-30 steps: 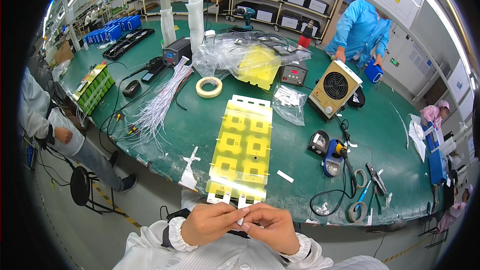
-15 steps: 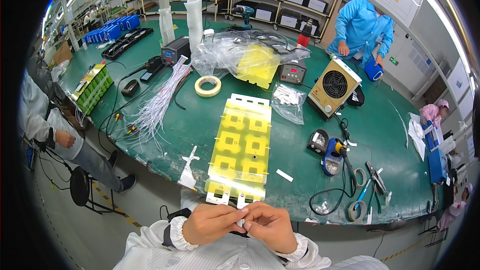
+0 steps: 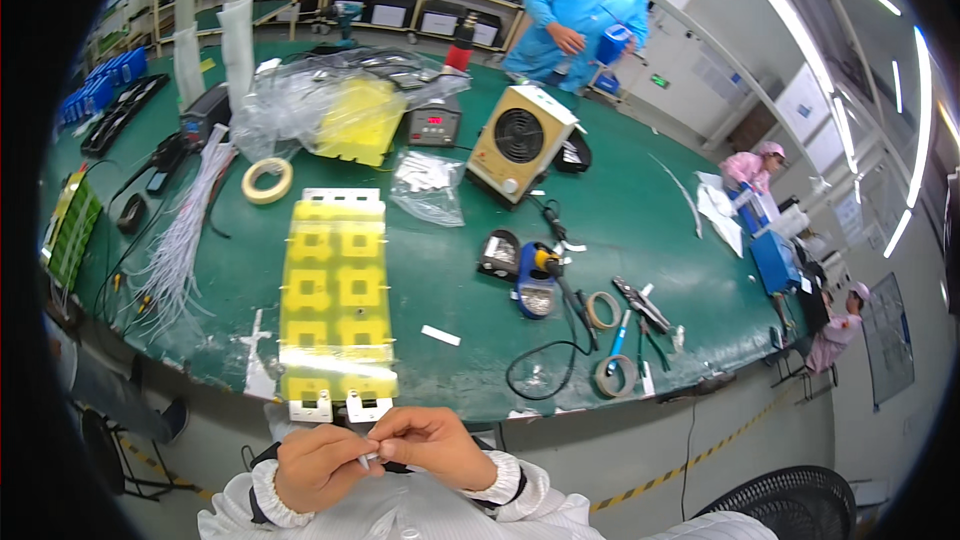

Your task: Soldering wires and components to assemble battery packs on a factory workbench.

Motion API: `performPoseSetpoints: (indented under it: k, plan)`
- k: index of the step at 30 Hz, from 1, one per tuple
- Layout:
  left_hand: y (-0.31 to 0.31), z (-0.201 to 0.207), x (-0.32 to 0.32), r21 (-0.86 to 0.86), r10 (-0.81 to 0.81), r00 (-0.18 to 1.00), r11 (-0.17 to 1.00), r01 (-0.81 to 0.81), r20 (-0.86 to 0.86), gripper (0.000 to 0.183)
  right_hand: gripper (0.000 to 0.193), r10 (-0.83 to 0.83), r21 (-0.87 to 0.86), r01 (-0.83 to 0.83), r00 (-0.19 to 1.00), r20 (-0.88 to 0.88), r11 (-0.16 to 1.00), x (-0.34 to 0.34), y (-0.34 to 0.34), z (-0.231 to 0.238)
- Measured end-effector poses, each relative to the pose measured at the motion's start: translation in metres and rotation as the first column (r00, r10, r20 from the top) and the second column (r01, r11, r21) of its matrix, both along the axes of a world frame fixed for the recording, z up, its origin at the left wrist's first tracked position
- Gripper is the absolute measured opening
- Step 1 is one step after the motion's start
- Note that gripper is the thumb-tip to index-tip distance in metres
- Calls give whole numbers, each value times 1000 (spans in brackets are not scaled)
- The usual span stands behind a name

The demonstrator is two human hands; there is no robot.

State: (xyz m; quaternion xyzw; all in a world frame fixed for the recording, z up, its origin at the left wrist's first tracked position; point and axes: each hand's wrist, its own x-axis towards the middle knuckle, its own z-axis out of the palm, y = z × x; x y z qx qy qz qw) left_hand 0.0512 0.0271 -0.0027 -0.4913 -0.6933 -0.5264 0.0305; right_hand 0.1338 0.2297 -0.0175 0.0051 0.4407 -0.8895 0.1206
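Close to my body, just off the table's near edge, both hands are closed around one small whitish piece (image 3: 369,458). My left hand (image 3: 315,467) pinches it from one side, and the fingertips of my right hand (image 3: 425,447) press on it from the other. Fingers cover most of the piece, so its kind does not show. Directly beyond my hands lies a long yellow panel (image 3: 337,310) with square cut-outs under a shiny clear cover. White slotted end pieces (image 3: 369,407) stick out at its near end, close to my fingers.
Right of the panel are a soldering iron stand (image 3: 536,285), tape rolls (image 3: 615,377), pliers (image 3: 655,345) and a fan unit (image 3: 522,140). Leftward lie masking tape (image 3: 267,181) and a white wire bundle (image 3: 185,240). A bag of white pieces (image 3: 428,185) sits behind. A blue-coated co-worker (image 3: 580,15) stands across the table.
The view has swung right, so the table's things appear farther left. My hands still pinch the small piece together. Across the table, the co-worker has raised the blue object.
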Motion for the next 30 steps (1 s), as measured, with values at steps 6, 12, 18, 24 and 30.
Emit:
performPoseSetpoints:
  k: [6, 12, 18, 24, 30]
  plan:
    - [11, 0, -2, 84, -18, 995, 996, 26, -95, 39, 18, -118, 230, 152, 980, -158, 961, 10, 10, -10]
    - [-21, -16, 15, 500, 145, 913, 798, -336, 382, 39, 25, -669, 269, 862, 504, -547, 429, 36, 84, 27]
    - [-27, -40, 4, 315, 207, 833, 857, -407, 514, 57, 16, -710, 510, 830, 219, -670, -226, -16, 291, 0]
    - [9, -15, 20, 349, 149, 697, 781, -518, 702, 37, 15, -444, 785, 429, 655, -611, -447, -61, 370, -115]
    - [-12, -10, 16, 299, 75, 882, 925, -236, 464, 32, 19, -378, 699, 442, 614, -693, -562, -51, 359, -87]
